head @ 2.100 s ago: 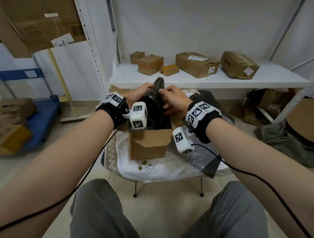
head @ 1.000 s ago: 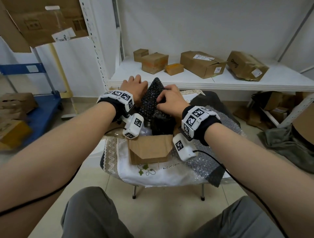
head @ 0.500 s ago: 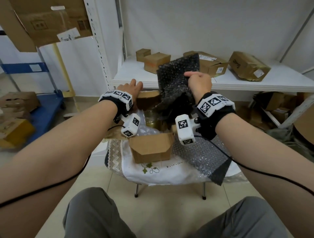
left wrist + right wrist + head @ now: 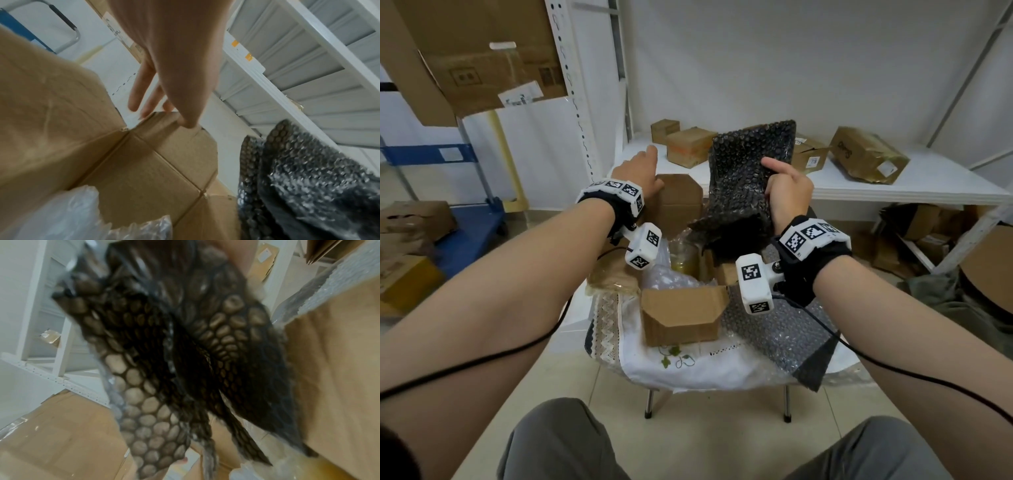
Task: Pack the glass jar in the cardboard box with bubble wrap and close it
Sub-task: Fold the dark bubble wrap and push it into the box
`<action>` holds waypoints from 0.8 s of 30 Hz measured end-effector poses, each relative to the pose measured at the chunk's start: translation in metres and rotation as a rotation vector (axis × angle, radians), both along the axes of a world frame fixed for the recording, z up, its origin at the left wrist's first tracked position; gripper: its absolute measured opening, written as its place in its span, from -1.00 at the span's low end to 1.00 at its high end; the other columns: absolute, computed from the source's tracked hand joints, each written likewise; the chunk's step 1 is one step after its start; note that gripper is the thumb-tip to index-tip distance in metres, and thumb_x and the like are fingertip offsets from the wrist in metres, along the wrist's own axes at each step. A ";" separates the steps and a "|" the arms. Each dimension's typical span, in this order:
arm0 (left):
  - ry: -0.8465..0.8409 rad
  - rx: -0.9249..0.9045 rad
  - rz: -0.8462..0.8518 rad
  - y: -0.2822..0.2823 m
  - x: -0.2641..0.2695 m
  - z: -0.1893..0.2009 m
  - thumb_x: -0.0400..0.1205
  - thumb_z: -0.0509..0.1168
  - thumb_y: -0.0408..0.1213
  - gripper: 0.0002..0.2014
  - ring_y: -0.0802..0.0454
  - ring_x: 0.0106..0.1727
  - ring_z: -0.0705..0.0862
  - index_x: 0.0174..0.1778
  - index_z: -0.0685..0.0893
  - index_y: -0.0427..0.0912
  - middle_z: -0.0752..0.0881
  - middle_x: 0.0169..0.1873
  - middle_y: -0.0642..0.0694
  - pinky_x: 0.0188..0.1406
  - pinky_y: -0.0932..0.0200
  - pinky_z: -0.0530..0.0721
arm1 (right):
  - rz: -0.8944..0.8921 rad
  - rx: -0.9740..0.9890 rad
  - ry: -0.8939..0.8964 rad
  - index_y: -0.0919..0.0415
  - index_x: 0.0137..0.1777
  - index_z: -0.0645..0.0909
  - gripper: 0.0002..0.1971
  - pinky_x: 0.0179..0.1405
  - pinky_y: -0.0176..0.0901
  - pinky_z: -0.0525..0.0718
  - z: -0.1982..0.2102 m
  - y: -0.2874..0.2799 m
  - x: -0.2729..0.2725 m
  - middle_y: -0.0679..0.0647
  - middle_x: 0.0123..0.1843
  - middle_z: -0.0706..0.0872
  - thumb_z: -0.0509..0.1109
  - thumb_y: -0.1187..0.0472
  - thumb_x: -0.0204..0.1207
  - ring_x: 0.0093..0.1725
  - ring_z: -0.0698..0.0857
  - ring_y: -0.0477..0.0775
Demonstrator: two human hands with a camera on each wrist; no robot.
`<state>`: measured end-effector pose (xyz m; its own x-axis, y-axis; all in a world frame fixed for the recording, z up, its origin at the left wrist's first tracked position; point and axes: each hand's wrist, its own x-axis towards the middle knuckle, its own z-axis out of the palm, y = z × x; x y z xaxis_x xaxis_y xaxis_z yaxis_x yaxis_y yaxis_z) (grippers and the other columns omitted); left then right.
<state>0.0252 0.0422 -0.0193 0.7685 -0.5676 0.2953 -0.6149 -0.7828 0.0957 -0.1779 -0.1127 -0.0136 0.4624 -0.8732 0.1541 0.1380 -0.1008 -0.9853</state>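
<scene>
The open cardboard box [image 4: 681,315] stands on a small cloth-covered table. The glass jar [image 4: 683,257] sits inside it beside clear bubble wrap [image 4: 667,277]. My right hand [image 4: 787,192] grips a sheet of black bubble wrap [image 4: 750,171] and holds it upright above the box's right side, its lower end hanging into the box. The right wrist view is filled by the black bubble wrap [image 4: 174,353], with a box wall [image 4: 329,369] beside it. My left hand [image 4: 643,174] reaches over the far flap [image 4: 678,198] with straight fingers [image 4: 141,91]. Its thumb touches the far flap [image 4: 174,146] at the top edge.
Another black bubble wrap sheet [image 4: 784,339] lies on the table right of the box. A white shelf [image 4: 893,185] behind holds several cardboard boxes. More cartons and a blue trolley [image 4: 465,219] stand at the left, with clutter under the shelf at the right.
My right hand has lifted the black bubble wrap up out of the box, uncovering the jar. My left hand left the wrap and moved to the box's far flap.
</scene>
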 end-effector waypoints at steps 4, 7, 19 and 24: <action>-0.078 0.097 -0.019 -0.011 0.006 -0.009 0.63 0.32 -0.35 -0.83 -0.28 0.12 0.60 0.12 0.60 -0.28 0.50 0.14 -0.24 0.03 -0.25 0.68 | 0.068 -0.010 -0.001 0.08 0.03 0.84 -0.46 0.23 0.04 0.72 0.002 0.006 0.000 0.12 0.12 0.81 0.14 0.39 0.18 0.05 0.74 0.02; -0.007 0.160 -0.052 -0.016 0.009 -0.014 0.52 0.49 -0.09 -0.59 -0.23 0.25 0.56 0.23 0.64 -0.16 0.54 0.22 -0.17 0.15 -0.17 0.63 | 0.171 -0.010 0.024 0.04 0.08 0.82 -0.44 0.26 0.06 0.71 0.006 0.009 -0.003 0.08 0.16 0.79 0.18 0.36 0.14 0.10 0.73 0.01; 0.504 0.106 -0.085 -0.008 0.017 -0.018 0.82 0.02 -0.18 -0.74 -0.08 -0.04 0.63 0.11 0.56 -0.23 0.68 0.04 -0.20 0.11 0.16 0.53 | 0.584 -0.106 0.303 0.16 0.28 0.72 -0.55 0.21 -0.23 0.62 -0.003 0.013 0.012 0.06 0.19 0.77 0.63 0.17 0.36 0.20 0.72 0.01; 0.746 -0.135 -0.145 0.000 0.005 -0.016 0.81 -0.16 0.02 -0.46 -0.16 0.24 0.60 0.54 0.41 -0.24 0.54 0.39 -0.23 -0.12 0.24 0.57 | 0.537 -0.447 0.628 0.20 0.31 0.70 -0.57 0.12 -0.25 0.53 0.004 0.020 0.018 0.11 0.18 0.70 0.56 0.33 0.42 0.27 0.65 0.08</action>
